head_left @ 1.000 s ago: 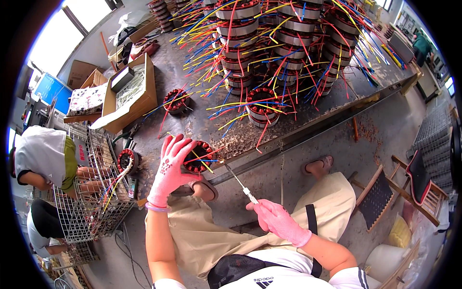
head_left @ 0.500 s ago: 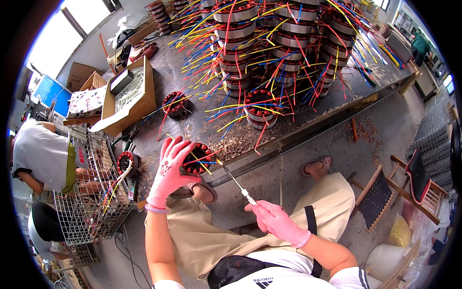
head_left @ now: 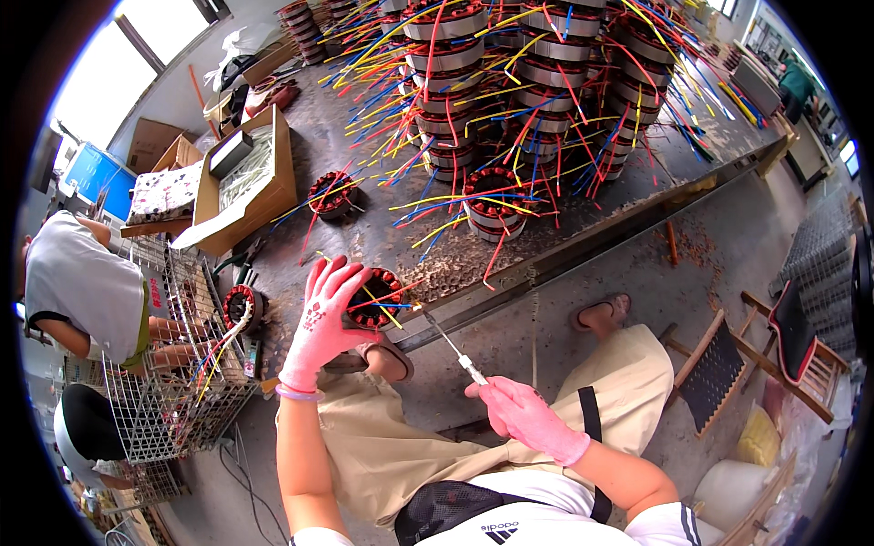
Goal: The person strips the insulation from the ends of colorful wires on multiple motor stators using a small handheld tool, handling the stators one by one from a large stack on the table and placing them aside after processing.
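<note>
My left hand (head_left: 320, 317), in a pink glove, grips a motor stator (head_left: 371, 296) at the table's near edge. The stator is a dark ring with red windings, and short yellow and red wires stick out of it. In my gloved right hand (head_left: 528, 417) is a slim tool (head_left: 462, 360) with a pale handle and a long thin metal shaft. Its tip reaches up beside the wire ends at the stator's right; whether it touches them I cannot tell. The right fingers are wrapped round the handle.
Tall stacks of stators (head_left: 546, 100) with red, yellow and blue wires stand at the back. Single stators (head_left: 333, 195) sit nearer, left of them. A cardboard box (head_left: 273, 182) stands at the left, above a wire cage (head_left: 173, 391). Two people (head_left: 86, 282) work there. A wooden chair (head_left: 706, 373) is right.
My hands and the stator stay almost in place; the tool has barely shifted. The person at the left has leaned and moved an arm.
</note>
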A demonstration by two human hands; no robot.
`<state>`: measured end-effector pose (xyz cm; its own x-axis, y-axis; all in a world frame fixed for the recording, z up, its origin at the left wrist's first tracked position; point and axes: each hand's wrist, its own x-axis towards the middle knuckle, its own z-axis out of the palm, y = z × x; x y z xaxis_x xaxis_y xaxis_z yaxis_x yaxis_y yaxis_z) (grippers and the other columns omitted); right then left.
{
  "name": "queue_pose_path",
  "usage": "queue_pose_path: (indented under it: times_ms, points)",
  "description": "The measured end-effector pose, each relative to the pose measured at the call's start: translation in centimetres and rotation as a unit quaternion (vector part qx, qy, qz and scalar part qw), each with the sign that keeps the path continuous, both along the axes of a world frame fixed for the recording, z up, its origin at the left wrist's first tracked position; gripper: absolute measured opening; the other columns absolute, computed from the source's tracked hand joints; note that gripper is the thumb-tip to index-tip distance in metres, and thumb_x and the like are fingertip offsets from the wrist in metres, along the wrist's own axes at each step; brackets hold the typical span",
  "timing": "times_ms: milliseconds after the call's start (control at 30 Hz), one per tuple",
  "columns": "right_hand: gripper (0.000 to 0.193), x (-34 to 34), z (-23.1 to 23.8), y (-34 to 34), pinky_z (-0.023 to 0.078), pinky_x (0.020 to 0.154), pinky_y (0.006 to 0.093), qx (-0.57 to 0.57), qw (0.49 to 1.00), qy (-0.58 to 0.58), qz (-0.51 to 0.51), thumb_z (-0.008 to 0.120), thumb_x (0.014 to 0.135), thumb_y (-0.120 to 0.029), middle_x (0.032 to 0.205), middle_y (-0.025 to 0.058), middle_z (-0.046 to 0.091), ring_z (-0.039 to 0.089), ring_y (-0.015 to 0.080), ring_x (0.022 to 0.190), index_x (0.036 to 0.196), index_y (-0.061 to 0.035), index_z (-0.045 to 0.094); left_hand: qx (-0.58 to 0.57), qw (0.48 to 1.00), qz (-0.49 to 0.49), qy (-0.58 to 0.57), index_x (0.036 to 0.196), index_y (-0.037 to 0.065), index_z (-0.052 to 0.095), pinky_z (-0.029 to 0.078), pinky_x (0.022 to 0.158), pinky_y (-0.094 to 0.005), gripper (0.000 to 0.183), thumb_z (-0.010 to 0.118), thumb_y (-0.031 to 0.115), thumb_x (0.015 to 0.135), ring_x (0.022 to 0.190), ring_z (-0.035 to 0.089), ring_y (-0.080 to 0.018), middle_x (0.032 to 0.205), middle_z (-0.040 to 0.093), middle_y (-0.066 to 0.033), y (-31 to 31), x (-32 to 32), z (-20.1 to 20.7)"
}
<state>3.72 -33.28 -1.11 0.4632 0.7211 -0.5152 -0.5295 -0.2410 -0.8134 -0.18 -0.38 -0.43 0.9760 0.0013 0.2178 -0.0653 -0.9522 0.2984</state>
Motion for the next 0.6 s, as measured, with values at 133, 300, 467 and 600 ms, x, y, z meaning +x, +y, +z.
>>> queue_pose_path:
  times_ms: [133,300,467,600]
  points:
    - [0.029,0.04,-0.19,0.06,0.033,0.049,0.0239,0.001,1.000,-0.010,0.005,0.045,0.106,-0.022,0.061,-0.0026,0.045,0.041,0.0053,0.052,0.115,-0.0009,0.063,-0.002,1.000,0.001,0.001,0.138,0.009,0.055,0.021,0.121,-0.0530,0.095,0.090,0.028,0.051,0.142,0.036,-0.0357,0.142,0.051,-0.0128,-0.04,-0.01,-0.15]
    - [0.028,0.06,0.05,0.04,0.035,0.050,0.0253,-0.003,1.000,-0.026,0.003,0.046,0.105,-0.021,0.062,-0.0014,0.045,0.043,0.0062,0.052,0.112,-0.0008,0.063,-0.001,1.000,0.004,0.001,0.138,0.010,0.055,0.022,0.121,-0.0527,0.096,0.090,0.028,0.051,0.142,0.036,-0.0363,0.142,0.051,-0.0127,-0.18,0.02,-0.06]
    - [0.027,0.01,-0.41,-0.04,0.035,0.050,0.0255,-0.002,1.000,-0.021,0.001,0.046,0.105,-0.020,0.062,-0.0010,0.045,0.044,0.0068,0.052,0.112,-0.0012,0.064,0.000,1.000,0.001,-0.001,0.139,0.010,0.054,0.022,0.121,-0.0532,0.096,0.090,0.028,0.051,0.141,0.037,-0.0367,0.142,0.051,-0.0126,-0.22,0.07,-0.03]
    - [0.027,0.01,-0.37,0.04,0.036,0.050,0.0259,-0.003,0.999,-0.034,0.008,0.046,0.105,-0.020,0.062,-0.0010,0.046,0.044,0.0066,0.052,0.112,-0.0018,0.064,-0.005,1.000,-0.001,-0.004,0.139,0.009,0.054,0.022,0.121,-0.0539,0.095,0.090,0.027,0.052,0.140,0.038,-0.0369,0.142,0.051,-0.0125,-0.27,0.03,-0.01]
